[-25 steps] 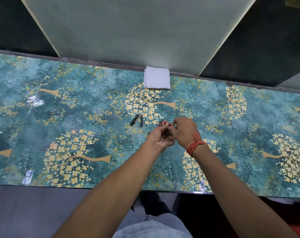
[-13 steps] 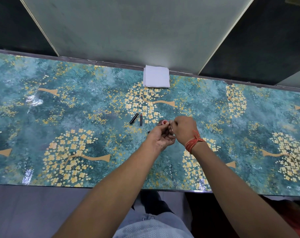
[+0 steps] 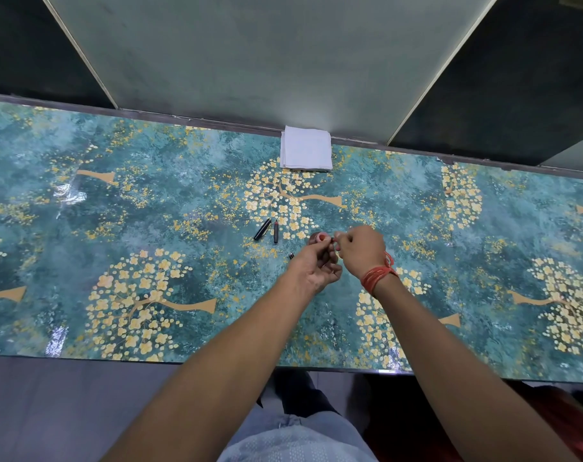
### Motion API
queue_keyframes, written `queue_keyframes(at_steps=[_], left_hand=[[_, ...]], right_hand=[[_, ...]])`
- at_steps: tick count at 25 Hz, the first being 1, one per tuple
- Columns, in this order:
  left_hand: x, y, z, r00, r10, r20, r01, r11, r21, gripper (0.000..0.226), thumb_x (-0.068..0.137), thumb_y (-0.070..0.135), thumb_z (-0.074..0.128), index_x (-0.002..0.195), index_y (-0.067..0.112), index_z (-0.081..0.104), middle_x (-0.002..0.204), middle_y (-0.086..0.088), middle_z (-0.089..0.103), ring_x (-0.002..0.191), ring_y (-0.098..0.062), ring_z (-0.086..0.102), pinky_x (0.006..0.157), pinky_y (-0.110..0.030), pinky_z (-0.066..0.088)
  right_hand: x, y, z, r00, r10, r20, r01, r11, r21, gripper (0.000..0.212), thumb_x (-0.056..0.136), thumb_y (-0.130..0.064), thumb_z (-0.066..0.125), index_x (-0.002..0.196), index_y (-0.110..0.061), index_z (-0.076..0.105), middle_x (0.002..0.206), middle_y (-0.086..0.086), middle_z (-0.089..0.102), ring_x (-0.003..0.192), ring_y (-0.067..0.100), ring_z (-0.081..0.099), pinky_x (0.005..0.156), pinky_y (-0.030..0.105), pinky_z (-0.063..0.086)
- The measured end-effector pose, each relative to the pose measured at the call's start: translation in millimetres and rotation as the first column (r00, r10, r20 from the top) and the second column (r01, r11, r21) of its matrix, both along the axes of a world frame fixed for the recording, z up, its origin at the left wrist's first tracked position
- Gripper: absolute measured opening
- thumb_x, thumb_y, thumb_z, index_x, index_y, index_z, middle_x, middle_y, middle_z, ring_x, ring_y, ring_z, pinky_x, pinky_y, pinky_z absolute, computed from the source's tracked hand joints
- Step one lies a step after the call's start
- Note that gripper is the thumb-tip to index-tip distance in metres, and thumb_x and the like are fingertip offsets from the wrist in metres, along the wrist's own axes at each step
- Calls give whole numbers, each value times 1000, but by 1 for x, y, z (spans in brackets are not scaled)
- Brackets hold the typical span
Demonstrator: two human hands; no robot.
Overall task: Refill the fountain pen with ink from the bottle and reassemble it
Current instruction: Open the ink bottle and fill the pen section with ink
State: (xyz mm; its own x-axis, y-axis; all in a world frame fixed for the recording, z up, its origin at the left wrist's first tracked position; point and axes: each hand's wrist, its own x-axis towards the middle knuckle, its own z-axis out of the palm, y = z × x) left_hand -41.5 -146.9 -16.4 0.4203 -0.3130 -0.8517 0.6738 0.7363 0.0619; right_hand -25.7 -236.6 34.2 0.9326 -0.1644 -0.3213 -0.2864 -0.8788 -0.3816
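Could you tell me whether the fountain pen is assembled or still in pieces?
In pieces: two dark pen parts lie apart on the table, beyond the left hand.

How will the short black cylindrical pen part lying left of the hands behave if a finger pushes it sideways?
The short black cylindrical pen part is round and slim, so it would probably roll. The glossy teal flowered table cover reflects light, so it may also slide. It looks small and likely light, hence easily displaced.
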Motion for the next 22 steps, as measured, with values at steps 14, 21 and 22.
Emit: queue_keyframes(at_steps=[14,21,22], left_hand=[[-25,-4,8,977,-160,139,114,950,291,12,84,13,72,95,8,71,67,-2,62,52,-8,53,43,-20,34],[-27,24,9,847,-438,300,136,725,675,11,80,12,75,88,4,75,74,-2,68,63,-9,55,59,-22,41],[-27,31,9,818,-471,329,111,692,713,13,80,11,76,90,2,75,74,0,69,62,-5,59,62,-20,43]], right_hand=[[-41,-3,-32,927,-375,-21,351,846,400,45,94,-31,54,60,-3,64,60,9,67,52,32,59,56,48,54],[-12,8,-8,902,-350,252,248,899,362,25,94,-31,57,85,-11,69,84,1,65,78,18,58,72,28,43],[2,11,-6,897,-332,294,208,900,383,22,94,-29,57,87,-11,69,86,2,66,79,18,59,73,29,45]])
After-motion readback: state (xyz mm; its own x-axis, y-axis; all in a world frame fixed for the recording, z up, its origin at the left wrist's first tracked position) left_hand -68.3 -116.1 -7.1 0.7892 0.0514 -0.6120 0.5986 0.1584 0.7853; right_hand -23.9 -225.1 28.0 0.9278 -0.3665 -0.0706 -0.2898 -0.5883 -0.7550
